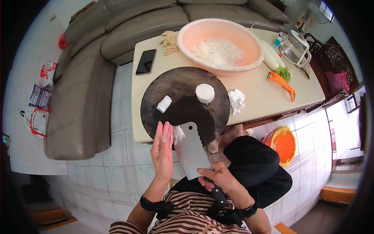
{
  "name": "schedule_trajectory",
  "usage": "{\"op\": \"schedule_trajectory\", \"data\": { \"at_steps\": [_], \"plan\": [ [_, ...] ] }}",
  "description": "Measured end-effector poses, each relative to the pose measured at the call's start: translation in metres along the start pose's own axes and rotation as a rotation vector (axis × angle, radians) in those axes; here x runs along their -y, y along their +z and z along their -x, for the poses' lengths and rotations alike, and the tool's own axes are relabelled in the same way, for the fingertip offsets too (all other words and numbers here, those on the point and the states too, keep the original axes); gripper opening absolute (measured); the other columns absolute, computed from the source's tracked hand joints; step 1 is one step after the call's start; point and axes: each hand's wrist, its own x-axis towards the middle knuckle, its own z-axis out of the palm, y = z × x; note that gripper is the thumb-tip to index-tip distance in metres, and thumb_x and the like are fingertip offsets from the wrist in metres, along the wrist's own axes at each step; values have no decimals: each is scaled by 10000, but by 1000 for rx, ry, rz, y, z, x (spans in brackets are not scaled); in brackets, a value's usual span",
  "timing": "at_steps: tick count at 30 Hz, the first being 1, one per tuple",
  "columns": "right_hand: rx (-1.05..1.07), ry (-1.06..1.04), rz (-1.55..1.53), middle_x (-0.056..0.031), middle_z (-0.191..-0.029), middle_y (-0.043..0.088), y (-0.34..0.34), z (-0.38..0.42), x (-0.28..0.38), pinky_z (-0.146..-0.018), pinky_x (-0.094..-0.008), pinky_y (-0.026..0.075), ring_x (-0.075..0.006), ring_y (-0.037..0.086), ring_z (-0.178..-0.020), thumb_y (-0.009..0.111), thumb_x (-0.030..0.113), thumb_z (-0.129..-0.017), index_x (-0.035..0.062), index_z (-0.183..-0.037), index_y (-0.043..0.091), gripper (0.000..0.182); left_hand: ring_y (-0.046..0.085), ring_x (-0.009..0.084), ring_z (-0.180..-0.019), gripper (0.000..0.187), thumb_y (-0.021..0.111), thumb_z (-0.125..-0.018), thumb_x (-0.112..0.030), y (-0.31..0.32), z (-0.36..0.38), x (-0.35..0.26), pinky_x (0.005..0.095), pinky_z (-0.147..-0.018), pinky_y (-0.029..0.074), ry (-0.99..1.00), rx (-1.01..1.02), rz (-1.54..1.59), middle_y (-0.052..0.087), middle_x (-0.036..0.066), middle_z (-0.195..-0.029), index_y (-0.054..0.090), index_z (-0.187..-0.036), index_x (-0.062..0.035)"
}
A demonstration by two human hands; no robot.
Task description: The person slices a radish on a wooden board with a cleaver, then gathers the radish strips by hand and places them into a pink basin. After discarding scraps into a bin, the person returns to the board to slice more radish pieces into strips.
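My right hand [220,177] grips the black handle of a cleaver [191,150], its broad blade lying flat at the near edge of a round dark chopping board [175,84]. Fingers straight and together, my left hand [161,150] is held beside the blade's left edge. Between that hand and the blade lies a small bunch of white radish shreds [179,133]. Farther back on the board stand a thick round piece of white radish [205,93] and a smaller cut chunk [164,104].
Behind the board, a pink basin [249,64] holds many white shreds. A phone [146,61], a cloth [170,42], an orange peeler [282,85], a whole white radish [271,54], crumpled white paper [236,101] and a glass kettle [293,50] lie around. A lined bin [283,146] stands at right.
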Motion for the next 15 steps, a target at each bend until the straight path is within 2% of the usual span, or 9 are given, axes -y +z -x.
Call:
{"op": "schedule_trajectory", "data": {
  "at_steps": [5,6,12,15],
  "plan": [
    [63,-6,-84,-65,-662,596,-2,2,7,-424,-237,395,-71,444,-448,581,146,-975,-8,-833,608,211,435,300,-1354,526,428,-1045,-99,6,-8,-11,402,-1134,362,140,-44,-88,369,236,-1496,225,-1519,3],
    [70,-7,-127,-68,-665,595,-1,3,8,-422,-235,392,-70,438,-445,584,144,-974,-8,-837,608,206,496,296,-1303,506,468,-1017,-34,7,-11,-10,381,-1083,428,178,-75,-74,433,246,-1448,299,-1492,13],
    [85,-19,-127,-70,-660,590,-1,7,14,-419,-236,384,-68,417,-434,602,154,-970,-9,-863,616,196,608,259,-1173,478,587,-936,34,10,-20,-17,352,-990,505,202,-133,-278,578,234,-1304,455,-1395,48],
    [88,-47,-147,-72,-662,591,-4,10,15,-419,-234,381,-69,419,-434,602,149,-969,-8,-877,621,183,635,244,-1123,470,602,-923,43,20,-20,-27,344,-976,514,255,-138,-317,607,217,-1268,478,-1377,46]
  ]
}}
